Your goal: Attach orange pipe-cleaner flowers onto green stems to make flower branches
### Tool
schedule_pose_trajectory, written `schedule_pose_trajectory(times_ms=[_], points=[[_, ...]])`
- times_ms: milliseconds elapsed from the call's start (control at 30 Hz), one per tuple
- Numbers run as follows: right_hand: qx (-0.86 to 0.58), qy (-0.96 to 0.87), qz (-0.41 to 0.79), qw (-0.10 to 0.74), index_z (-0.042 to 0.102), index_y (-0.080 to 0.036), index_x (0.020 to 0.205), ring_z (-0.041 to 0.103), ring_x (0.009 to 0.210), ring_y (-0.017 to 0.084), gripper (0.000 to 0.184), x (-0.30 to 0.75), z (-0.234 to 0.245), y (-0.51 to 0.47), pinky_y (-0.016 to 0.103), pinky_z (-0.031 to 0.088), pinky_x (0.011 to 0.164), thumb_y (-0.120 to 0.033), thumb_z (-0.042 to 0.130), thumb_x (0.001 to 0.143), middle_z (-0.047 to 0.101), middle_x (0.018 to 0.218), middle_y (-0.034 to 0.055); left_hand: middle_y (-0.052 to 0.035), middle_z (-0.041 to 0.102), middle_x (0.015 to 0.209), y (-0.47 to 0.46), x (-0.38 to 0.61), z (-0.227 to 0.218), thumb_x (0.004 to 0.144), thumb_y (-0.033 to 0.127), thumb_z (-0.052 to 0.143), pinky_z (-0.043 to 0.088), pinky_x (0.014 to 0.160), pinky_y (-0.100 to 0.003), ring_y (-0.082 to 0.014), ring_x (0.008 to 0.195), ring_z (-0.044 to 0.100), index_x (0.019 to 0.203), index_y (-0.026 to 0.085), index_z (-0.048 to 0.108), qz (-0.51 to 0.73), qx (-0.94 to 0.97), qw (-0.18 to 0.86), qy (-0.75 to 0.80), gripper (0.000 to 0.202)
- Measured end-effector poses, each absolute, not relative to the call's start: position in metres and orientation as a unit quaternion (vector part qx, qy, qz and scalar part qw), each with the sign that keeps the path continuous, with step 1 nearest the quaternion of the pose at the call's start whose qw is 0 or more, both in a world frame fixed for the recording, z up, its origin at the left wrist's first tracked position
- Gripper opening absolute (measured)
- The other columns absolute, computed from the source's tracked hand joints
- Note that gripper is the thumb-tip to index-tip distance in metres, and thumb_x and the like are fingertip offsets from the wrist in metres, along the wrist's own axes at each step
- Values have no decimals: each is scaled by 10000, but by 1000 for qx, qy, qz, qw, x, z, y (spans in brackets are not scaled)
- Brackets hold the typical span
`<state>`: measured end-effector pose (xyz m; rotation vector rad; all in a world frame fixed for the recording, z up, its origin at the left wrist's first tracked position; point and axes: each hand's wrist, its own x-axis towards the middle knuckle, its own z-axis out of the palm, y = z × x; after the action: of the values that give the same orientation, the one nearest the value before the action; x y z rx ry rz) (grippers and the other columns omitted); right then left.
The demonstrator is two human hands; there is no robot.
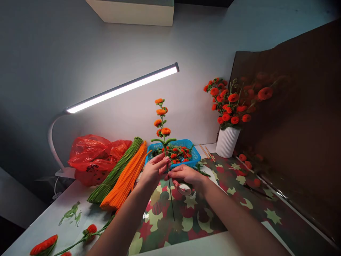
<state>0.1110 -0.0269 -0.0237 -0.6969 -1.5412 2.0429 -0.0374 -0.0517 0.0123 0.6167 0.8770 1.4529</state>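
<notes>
Left of the blue basket (196, 159) on the desk (42, 227), we see a red plastic bag (93, 153), then bundled green pipe cleaners (117, 171) and orange pipe cleaners (125, 180). In front of the basket, our left grip (153, 171) pinches the stem (172, 202) of an upright orange flower spray (161, 112). Before the basket's right half, our right grip (188, 176) closes on a tape roll (184, 193), fingertips (173, 174) at the stem. Right of the basket stands a white ribbed vase (227, 142) of orange-red flowers (233, 97).

**Lit by a Desk Lamp (122, 89)**

Shining at centre left. Bordered by a red plastic bag (92, 156) at left, a ribbed white vase (227, 143) of orange-red blooms (233, 97) and a brown panel (301, 142) at right.
</notes>
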Motion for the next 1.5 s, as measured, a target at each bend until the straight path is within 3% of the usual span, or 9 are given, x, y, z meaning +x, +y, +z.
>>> schedule_pose_trajectory(times_ms=[233, 433, 567, 867, 967, 1100, 1233, 1333, 1500], points=[[-260, -588, 709, 290, 704, -95, 844, 464, 406, 61, 427, 109, -16, -31, 199, 293, 422, -489, 704, 679, 569, 464, -33, -55, 699, 718, -50, -41, 12, 682, -5, 684, 527, 495, -141, -106, 592, 663, 848, 100, 632, 636, 264, 625, 367, 204], [-274, -605, 678, 314, 667, -124, 662, 402, 355, 55, 390, 109, -18, -28, 209, 258, 393, -509, 725, 641, 542, 425, -43, -65, 713, 783, -48, -41, 6, 677, 21, 699, 557, 581, -192, -127, 636, 681, 870, 120, 619, 646, 275, 613, 362, 231], [-264, -612, 674, 318, 684, -120, 707, 397, 372, 57, 402, 110, -19, -24, 208, 257, 414, -517, 723, 648, 532, 427, -46, -63, 716, 826, -49, -40, 5, 673, 67, 723, 558, 636, -210, -138, 688, 691, 908, 139, 622, 643, 297, 611, 354, 265], [-193, -619, 704, 290, 715, -113, 759, 453, 446, 81, 418, 112, -23, -23, 223, 294, 473, -521, 710, 669, 552, 487, -14, -16, 661, 730, -49, -41, 4, 726, 35, 649, 530, 593, -175, -86, 634, 646, 874, 141, 639, 609, 283, 699, 246, 183], [-213, -620, 672, 345, 708, -110, 664, 423, 455, 73, 397, 107, -20, -25, 225, 292, 483, -502, 750, 616, 531, 471, -19, -36, 674, 802, -49, -38, 3, 694, 70, 700, 520, 653, -186, -104, 729, 655, 945, 149, 664, 604, 311, 686, 262, 266], [-258, -625, 633, 378, 681, -115, 583, 390, 424, 67, 408, 104, -16, -27, 230, 282, 467, -516, 755, 592, 514, 436, -29, -3, 651, 703, -50, -35, 2, 599, 165, 801, 468, 524, -172, -89, 586, 615, 1029, 162, 668, 591, 358, 642, 331, 450], [-266, -611, 646, 371, 705, -110, 669, 422, 427, 68, 396, 106, -19, -25, 220, 282, 470, -500, 749, 614, 536, 440, -30, -24, 685, 765, -49, -37, 1, 534, 109, 824, 500, 587, -168, -103, 663, 649, 935, 152, 678, 638, 314, 596, 373, 429], [-250, -602, 670, 355, 719, -110, 748, 446, 447, 63, 386, 110, -22, -23, 211, 292, 491, -476, 749, 632, 557, 471, -29, -36, 697, 833, -47, -41, 0, 585, 96, 792, 513, 596, -174, -104, 680, 661, 982, 165, 658, 634, 315, 607, 361, 424], [-257, -591, 675, 358, 708, -103, 716, 442, 449, 59, 401, 111, -24, -21, 212, 291, 502, -481, 770, 596, 563, 484, -30, -28, 693, 826, -45, -44, -2, 630, 91, 753, 508, 614, -181, -91, 649, 651, 1047, 177, 649, 611, 334, 645, 315, 439]])
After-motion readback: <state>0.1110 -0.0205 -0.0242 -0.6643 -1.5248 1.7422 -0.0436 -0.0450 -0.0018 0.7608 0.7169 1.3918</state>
